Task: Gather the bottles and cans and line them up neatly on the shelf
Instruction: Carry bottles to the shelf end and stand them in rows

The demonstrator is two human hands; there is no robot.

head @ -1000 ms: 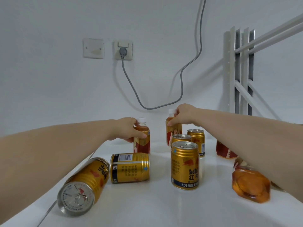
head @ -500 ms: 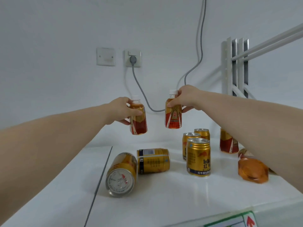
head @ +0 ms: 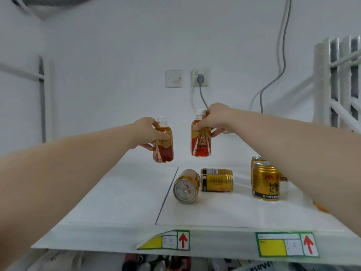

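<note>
My left hand (head: 146,133) grips a small amber bottle (head: 164,151) with a white cap and red label, held in the air above the white shelf (head: 121,192). My right hand (head: 214,119) pinches a second bottle (head: 200,142) of the same kind by its neck, also lifted, just right of the first. On the shelf, two gold cans lie on their sides: one (head: 186,186) with its end facing me, one (head: 217,180) crosswise. A gold can (head: 265,180) stands upright at the right, with another (head: 256,160) behind it. My right forearm hides things further right.
A white wall with a switch plate (head: 174,78) and a socket with a grey cable (head: 200,78) backs the shelf. White shelf uprights (head: 340,79) stand at the right. Two yellow-green price labels (head: 287,244) sit on the shelf's front edge. A seam (head: 166,196) splits the shelf boards.
Both hands have lifted their bottles off the shelf and carried them leftward. The view has pulled back, so the shelf's front edge and its labels now show.
</note>
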